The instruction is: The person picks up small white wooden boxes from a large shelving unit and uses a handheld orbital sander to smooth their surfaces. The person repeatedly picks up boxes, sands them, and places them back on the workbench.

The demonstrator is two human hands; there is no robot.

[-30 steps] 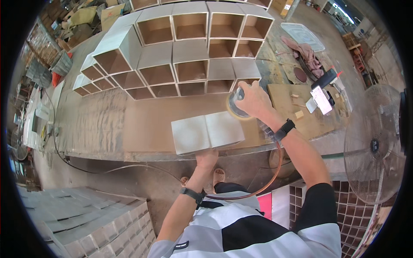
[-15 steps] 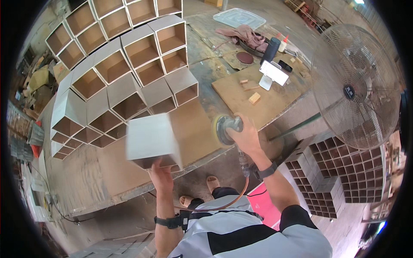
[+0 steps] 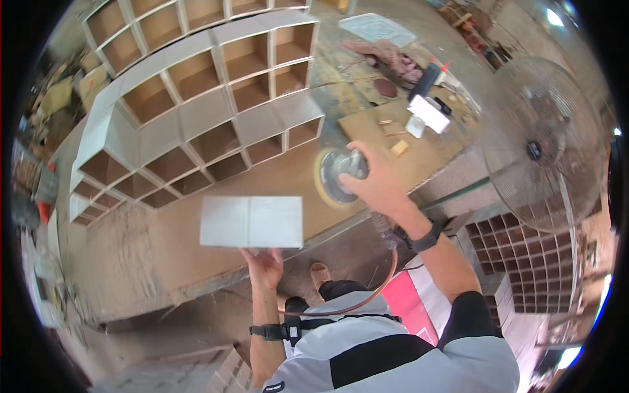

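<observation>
A white open-ended box (image 3: 251, 222) hangs over the worktable's near edge, two of its pale faces turned up to me. My left hand (image 3: 265, 267) grips it from below at its near side; some fingertips are hidden under the box. To the right, my right hand (image 3: 377, 177) is wrapped round a round air sander (image 3: 339, 175), its yellow-rimmed pad tilted toward the left. The pad is apart from the box. A brown air hose (image 3: 367, 300) runs from the sander across my lap.
Stacked open boxes (image 3: 196, 118) fill the worktable (image 3: 151, 268) at the left and back. A phone on a stand (image 3: 429, 114), a small yellow block (image 3: 399, 148) and a cloth (image 3: 386, 56) lie at the back right. A large fan (image 3: 536, 149) stands right, near more stacked boxes (image 3: 524, 259).
The box has turned in my left hand, so its open end no longer faces me and two faces show. My right hand still holds the sander; the whole view has shifted somewhat.
</observation>
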